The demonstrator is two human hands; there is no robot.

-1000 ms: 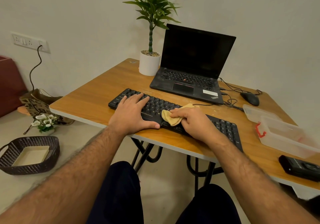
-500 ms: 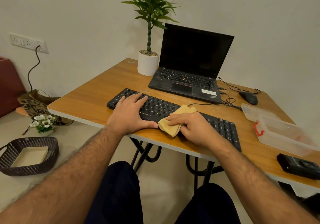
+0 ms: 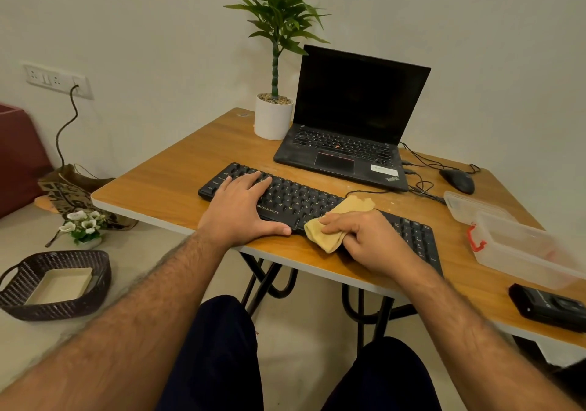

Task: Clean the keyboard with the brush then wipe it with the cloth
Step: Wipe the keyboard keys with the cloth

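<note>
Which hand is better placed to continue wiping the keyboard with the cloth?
Right. The right hand already holds the cloth on the keyboard; the left hand lies flat, steadying it.

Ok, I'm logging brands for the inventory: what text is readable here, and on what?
"ZEBRONICS": front edge of the black keyboard.
"ThinkPad": laptop palm rest corner, only partly legible.
White sticker on the laptop: too small to read.
Key legends on both: too small.
</note>
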